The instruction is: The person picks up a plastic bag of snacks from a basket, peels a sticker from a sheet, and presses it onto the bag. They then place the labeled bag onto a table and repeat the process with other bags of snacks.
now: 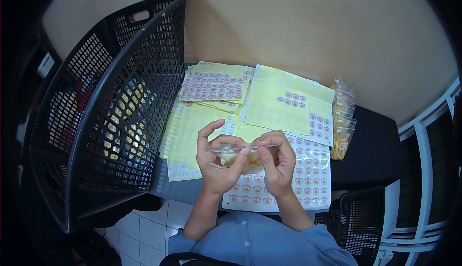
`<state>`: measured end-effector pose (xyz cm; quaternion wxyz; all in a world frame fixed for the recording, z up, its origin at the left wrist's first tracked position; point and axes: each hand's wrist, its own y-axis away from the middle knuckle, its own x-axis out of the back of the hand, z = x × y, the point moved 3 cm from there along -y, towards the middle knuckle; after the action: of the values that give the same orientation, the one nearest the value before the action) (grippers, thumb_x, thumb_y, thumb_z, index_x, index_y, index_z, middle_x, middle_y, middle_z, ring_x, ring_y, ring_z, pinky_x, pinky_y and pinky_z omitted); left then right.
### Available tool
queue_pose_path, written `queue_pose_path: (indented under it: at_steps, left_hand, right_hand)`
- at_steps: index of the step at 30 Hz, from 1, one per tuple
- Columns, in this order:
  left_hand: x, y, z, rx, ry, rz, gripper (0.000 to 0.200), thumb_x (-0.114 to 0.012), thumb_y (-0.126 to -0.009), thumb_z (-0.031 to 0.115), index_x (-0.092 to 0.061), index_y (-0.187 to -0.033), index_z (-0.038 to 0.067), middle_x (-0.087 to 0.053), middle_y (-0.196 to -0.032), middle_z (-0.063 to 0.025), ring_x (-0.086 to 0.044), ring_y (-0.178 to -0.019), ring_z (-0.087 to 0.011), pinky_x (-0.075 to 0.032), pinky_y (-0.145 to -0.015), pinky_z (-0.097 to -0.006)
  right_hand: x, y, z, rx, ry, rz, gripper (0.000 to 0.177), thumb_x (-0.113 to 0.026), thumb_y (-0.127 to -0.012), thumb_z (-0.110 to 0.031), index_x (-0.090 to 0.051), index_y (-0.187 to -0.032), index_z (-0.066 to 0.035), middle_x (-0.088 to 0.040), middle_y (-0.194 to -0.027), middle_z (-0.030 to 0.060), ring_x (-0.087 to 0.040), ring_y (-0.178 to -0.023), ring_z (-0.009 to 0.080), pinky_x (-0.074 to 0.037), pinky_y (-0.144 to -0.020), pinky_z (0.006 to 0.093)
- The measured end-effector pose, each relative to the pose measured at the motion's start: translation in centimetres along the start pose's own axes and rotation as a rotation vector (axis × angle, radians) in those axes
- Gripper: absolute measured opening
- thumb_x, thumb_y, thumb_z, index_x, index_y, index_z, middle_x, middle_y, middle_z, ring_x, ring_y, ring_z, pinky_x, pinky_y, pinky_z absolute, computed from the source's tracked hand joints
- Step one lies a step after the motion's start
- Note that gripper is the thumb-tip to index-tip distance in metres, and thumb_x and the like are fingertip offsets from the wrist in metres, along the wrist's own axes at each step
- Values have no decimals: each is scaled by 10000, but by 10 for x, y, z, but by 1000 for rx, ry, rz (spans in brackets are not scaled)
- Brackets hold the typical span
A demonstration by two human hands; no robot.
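A clear plastic bag with pale yellow contents is held up between both hands, its top edge running level across them. My left hand pinches that edge with the thumb, its index finger raised and bent. My right hand pinches the edge's other end between thumb and fingers. Much of the bag's lower part is hidden by the hands. Beneath them lie a white sheet of round stickers and yellow backing sheets.
A large black perforated basket with yellow items inside stands at the left. More sticker sheets lie at the back. Filled clear bags are lined up at the right of the dark table. Another black basket is at lower right.
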<state>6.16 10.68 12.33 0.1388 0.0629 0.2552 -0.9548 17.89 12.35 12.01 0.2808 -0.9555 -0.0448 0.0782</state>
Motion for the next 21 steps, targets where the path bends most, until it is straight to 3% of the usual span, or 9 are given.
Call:
queue_pose_path:
  at_steps: [7, 12, 21]
  left_hand:
    - [3, 2, 2, -47, -3, -13, 582, -603, -676, -48, -283, -1162, -32, -586, -737, -86, -562, -720, -115, -428, -686, -212]
    - [7, 2, 4, -93, -17, -14, 565, -595, -689, -57, -278, -1156, -26, -589, -749, -104, -571, -717, -118, -441, -665, -209]
    - [11, 4, 6, -89, -18, -17, 573, -594, -687, -60, -271, -1159, -25, -587, -746, -104, -570, -714, -119, -442, -664, -211]
  right_hand:
    - [-3, 5, -1, -40, 22, -5, 91, -523, -811, -66, -498, -844, 16, -504, -810, 83, -486, -738, 118, -389, -662, 218]
    - [-5, 6, 3, -11, -166, 94, 72, -501, -825, -57, -474, -838, 8, -492, -817, 66, -471, -730, 98, -380, -654, 203]
    - [-10, 11, 0, 7, -18, 94, 76, -476, -843, -73, -460, -834, 0, -491, -788, 67, -487, -724, 108, -381, -645, 214]
